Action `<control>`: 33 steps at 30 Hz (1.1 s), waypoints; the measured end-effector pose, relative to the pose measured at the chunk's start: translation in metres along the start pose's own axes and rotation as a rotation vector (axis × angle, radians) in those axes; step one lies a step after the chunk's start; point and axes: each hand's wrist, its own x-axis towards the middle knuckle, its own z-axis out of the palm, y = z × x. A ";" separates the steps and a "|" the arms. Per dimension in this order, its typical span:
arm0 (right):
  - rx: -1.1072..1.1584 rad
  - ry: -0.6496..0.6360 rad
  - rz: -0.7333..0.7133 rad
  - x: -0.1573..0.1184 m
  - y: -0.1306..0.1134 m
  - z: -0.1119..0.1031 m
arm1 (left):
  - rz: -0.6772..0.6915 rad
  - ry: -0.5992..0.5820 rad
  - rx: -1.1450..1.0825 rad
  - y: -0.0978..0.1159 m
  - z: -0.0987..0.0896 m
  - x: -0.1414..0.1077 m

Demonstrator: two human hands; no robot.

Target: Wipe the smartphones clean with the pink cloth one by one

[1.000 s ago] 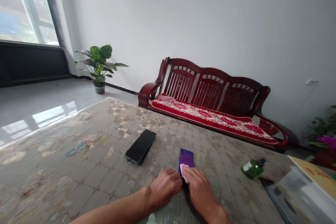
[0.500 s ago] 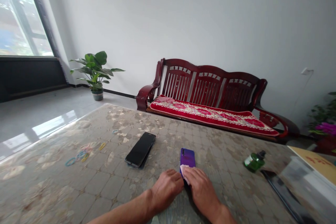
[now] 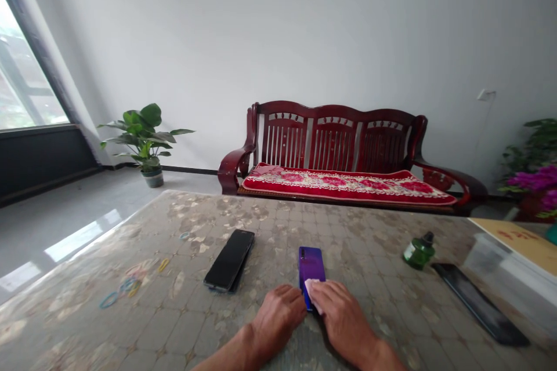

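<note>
A purple phone point(image 3: 312, 264) lies back side up on the patterned tablecloth, its camera strip at the far left corner. My right hand point(image 3: 346, 320) is closed over a pale pink cloth or tissue point(image 3: 314, 291) and presses it on the phone's near right part. Against the near left edge of the phone rests my left hand point(image 3: 281, 316), its fingers curled and pressed to the side. The tips of the left fingers are partly hidden. Left of the hands, a black phone point(image 3: 230, 258) lies screen up on another dark flat object.
Several coloured rubber bands point(image 3: 128, 285) lie on the left of the table point(image 3: 174, 313). A green bottle point(image 3: 419, 251), a long black object point(image 3: 481, 304) and a clear box point(image 3: 509, 261) stand or lie at the right. Behind the table is a red wooden bench point(image 3: 333, 145).
The pink cloth has slid slightly right and nearer along the phone with my right hand. My left hand stays at the phone's edge. The whole view has tilted and shifted a little.
</note>
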 end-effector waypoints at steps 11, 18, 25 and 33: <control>0.061 0.082 0.009 -0.001 0.003 0.003 | -0.041 -0.255 -0.009 -0.015 -0.028 0.021; 0.093 0.074 0.018 0.000 0.000 0.002 | 0.092 -0.365 0.125 -0.033 -0.039 0.067; 0.087 0.064 0.031 0.001 0.001 -0.001 | 0.248 -0.546 0.286 -0.048 -0.033 0.106; 0.114 0.097 0.016 0.002 0.003 -0.005 | 0.148 -0.666 0.271 -0.047 -0.030 0.115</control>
